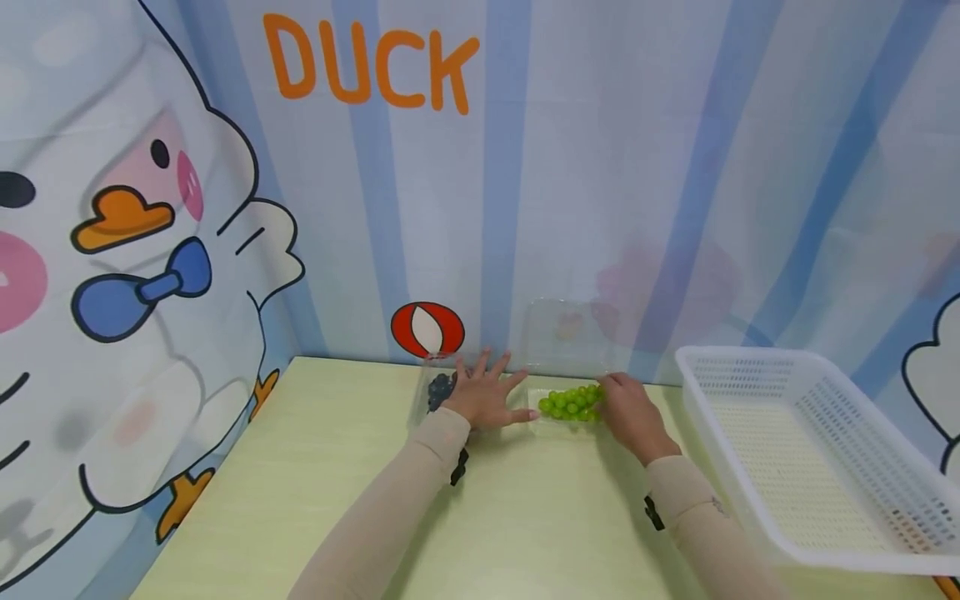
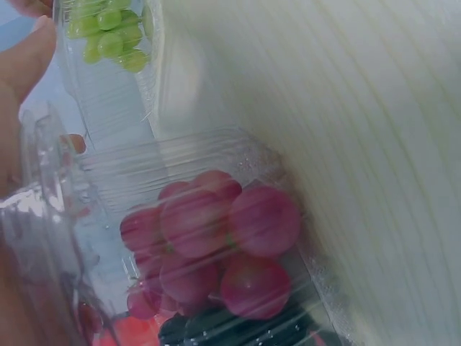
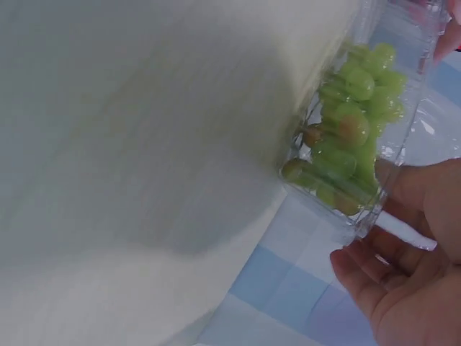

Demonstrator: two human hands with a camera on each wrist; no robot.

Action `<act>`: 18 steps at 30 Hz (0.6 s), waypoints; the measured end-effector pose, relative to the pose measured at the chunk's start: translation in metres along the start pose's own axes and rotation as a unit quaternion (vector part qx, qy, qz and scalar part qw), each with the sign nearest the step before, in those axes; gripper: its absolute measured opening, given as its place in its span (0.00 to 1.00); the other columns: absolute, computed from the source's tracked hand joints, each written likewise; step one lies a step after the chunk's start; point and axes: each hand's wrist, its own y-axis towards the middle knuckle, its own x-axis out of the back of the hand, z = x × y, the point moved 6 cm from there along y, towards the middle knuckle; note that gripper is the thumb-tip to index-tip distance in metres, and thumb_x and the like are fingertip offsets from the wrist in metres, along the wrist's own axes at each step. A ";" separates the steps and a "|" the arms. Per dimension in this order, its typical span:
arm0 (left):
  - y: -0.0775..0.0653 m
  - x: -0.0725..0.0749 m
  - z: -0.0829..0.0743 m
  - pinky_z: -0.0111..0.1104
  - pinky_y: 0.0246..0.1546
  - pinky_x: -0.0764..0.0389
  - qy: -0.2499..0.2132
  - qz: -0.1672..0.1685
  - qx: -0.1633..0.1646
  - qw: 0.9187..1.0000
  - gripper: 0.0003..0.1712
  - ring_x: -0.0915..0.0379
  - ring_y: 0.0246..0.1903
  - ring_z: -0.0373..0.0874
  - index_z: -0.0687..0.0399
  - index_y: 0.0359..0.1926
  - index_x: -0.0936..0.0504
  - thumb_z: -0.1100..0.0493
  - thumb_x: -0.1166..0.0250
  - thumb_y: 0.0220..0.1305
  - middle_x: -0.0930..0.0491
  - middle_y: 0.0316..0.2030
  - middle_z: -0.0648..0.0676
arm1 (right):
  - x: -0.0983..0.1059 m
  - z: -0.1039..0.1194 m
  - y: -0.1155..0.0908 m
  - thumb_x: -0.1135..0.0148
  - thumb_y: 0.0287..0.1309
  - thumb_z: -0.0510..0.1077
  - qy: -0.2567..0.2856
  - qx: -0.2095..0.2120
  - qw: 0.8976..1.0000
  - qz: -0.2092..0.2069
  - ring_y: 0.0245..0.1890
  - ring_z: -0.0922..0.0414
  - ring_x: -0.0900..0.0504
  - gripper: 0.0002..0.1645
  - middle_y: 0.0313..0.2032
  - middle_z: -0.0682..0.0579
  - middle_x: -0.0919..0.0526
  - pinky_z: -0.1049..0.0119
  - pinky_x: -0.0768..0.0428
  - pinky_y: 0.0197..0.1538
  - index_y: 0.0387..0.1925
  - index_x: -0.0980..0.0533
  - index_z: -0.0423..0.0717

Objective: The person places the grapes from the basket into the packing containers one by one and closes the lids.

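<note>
My left hand (image 1: 483,398) lies with fingers spread on a clear plastic box (image 1: 422,404) at the table's back edge. A dark bunch, likely grapes (image 1: 440,390), shows beside that hand. In the left wrist view, red grapes (image 2: 194,231) sit inside the box, with dark and red pieces partly hidden below. A second clear box (image 3: 403,122) holds green grapes (image 1: 572,403). My right hand (image 1: 633,417) grips this box's right end, thumb over the rim by the grapes, fingers outside. Its clear lid (image 1: 566,335) stands raised against the backdrop.
A white plastic basket (image 1: 750,500) with perforated sides stands on the right of the pale yellow table (image 1: 300,467). Behind the table hangs a striped fabric backdrop (image 1: 600,167), with a printed duck (image 1: 150,375) at the left.
</note>
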 end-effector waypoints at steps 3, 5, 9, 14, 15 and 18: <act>-0.002 0.003 0.000 0.74 0.68 0.64 -0.004 -0.001 -0.002 1.000 0.51 0.71 0.80 0.63 0.31 0.81 0.49 0.17 0.54 0.63 0.59 0.82 0.53 | 0.003 -0.005 -0.003 0.41 0.71 0.38 0.029 -0.042 0.999 -0.012 0.64 0.32 0.29 0.28 0.65 0.29 0.30 0.38 0.25 0.61 0.68 0.31 0.31; -0.003 0.004 0.000 0.74 0.68 0.64 -0.008 -0.003 -0.002 1.000 0.52 0.70 0.80 0.63 0.32 0.81 0.48 0.17 0.54 0.63 0.57 0.82 0.54 | 0.005 -0.009 -0.005 0.44 0.72 0.39 0.048 -0.068 0.996 -0.011 0.63 0.32 0.28 0.29 0.65 0.28 0.30 0.38 0.25 0.60 0.69 0.33 0.30; -0.003 0.007 -0.001 0.74 0.68 0.63 0.000 -0.008 -0.006 1.000 0.52 0.69 0.79 0.63 0.32 0.81 0.47 0.17 0.54 0.63 0.56 0.81 0.54 | 0.005 -0.014 -0.007 0.45 0.71 0.39 0.064 -0.094 0.994 -0.007 0.59 0.32 0.25 0.29 0.63 0.27 0.28 0.39 0.23 0.58 0.68 0.33 0.26; 0.000 0.008 0.000 0.74 0.68 0.61 0.013 -0.007 -0.006 1.000 0.51 0.67 0.79 0.63 0.32 0.81 0.48 0.18 0.55 0.64 0.55 0.81 0.54 | 0.006 -0.018 -0.013 0.43 0.69 0.37 0.055 -0.110 0.992 -0.012 0.55 0.34 0.21 0.27 0.57 0.27 0.23 0.41 0.20 0.53 0.64 0.30 0.24; 0.000 0.008 0.000 0.74 0.68 0.60 0.015 -0.007 -0.005 1.000 0.51 0.67 0.79 0.63 0.32 0.81 0.48 0.18 0.55 0.64 0.55 0.81 0.54 | 0.006 -0.019 -0.014 0.43 0.69 0.37 0.053 -0.112 0.992 -0.012 0.53 0.34 0.20 0.27 0.56 0.27 0.22 0.42 0.19 0.51 0.63 0.30 0.23; 0.002 0.010 0.000 0.74 0.68 0.59 0.011 -0.005 -0.002 1.000 0.50 0.66 0.79 0.63 0.33 0.81 0.48 0.18 0.54 0.64 0.55 0.81 0.54 | 0.004 -0.021 -0.019 0.44 0.69 0.38 0.063 -0.123 0.990 -0.009 0.47 0.36 0.17 0.27 0.51 0.27 0.19 0.44 0.17 0.45 0.63 0.30 0.22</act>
